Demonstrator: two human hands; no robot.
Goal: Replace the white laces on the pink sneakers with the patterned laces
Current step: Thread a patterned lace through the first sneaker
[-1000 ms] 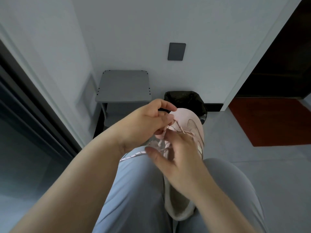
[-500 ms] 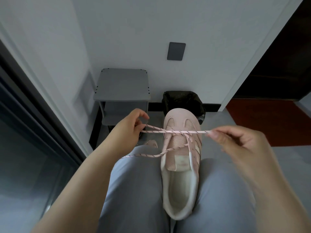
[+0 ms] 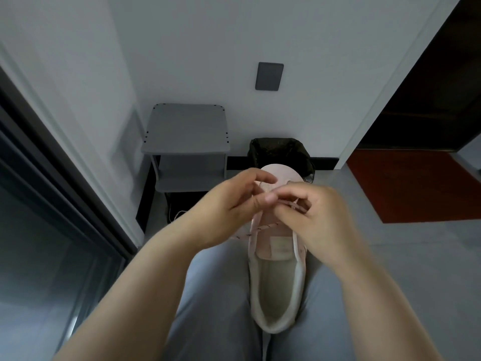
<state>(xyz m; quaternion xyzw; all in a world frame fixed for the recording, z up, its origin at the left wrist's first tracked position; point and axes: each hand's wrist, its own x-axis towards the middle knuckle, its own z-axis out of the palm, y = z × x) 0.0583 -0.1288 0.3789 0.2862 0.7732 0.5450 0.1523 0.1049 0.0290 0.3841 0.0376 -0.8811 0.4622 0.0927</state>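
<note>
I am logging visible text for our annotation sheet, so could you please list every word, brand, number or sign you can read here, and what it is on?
No text can be read in this view.
Tongue label on the pink sneaker: a pale patch, too blurred to read.
Dark wall plate: blank, no marking visible.

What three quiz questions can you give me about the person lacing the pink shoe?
1. True or false: the pink sneaker rests between the person's thighs.
2. Which thing shows just beyond the sneaker's toe? A grey shelf; B black-bagged bin; C red mat.
3. How many sneakers are in view?
Key: 1 true; 2 B; 3 one.
</note>
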